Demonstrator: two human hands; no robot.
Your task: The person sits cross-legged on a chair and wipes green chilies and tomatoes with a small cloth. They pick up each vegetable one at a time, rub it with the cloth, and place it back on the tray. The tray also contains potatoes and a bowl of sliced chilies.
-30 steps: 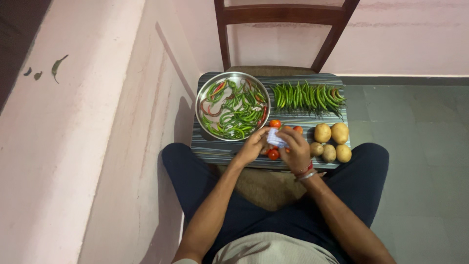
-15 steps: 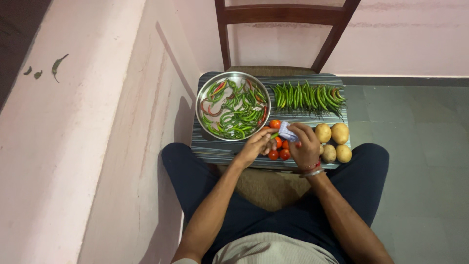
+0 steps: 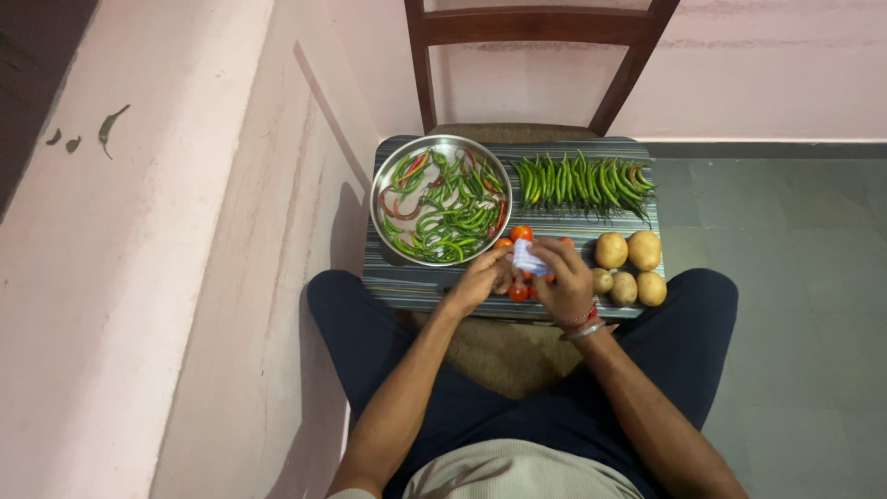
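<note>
Your right hand (image 3: 562, 282) has its fingers closed around a small white cloth (image 3: 528, 260), held just above the cluster of tomatoes (image 3: 518, 291) at the centre of the frame, on the near part of the striped surface (image 3: 407, 282). Your left hand (image 3: 482, 277) sits just beside it, fingers curled in toward the cloth and the tomatoes; whether they actually pinch a tomato or a chilli you cannot tell, since the right hand covers that spot.

The cloth looks light and limp, so it will bunch and slip unless you keep it folded against your fingertips. The tomatoes are smooth, round and soft-skinned; I judge they will roll and bruise easily, so cup one around its sides rather than squeezing from the top.

Compared with half a second ago, your right hand has drawn back toward the left and lower in the frame, so the cloth now sits over the tomatoes again and hides most of them; only one at the top (image 3: 521, 233) and one at the bottom show clearly. The small green piece seen between your hands is no longer visible.

The steel bowl of chillies (image 3: 440, 200) at upper centre, the laid-out row of green chillies (image 3: 582, 182) and the potatoes (image 3: 628, 268) at right lie unchanged.
</note>
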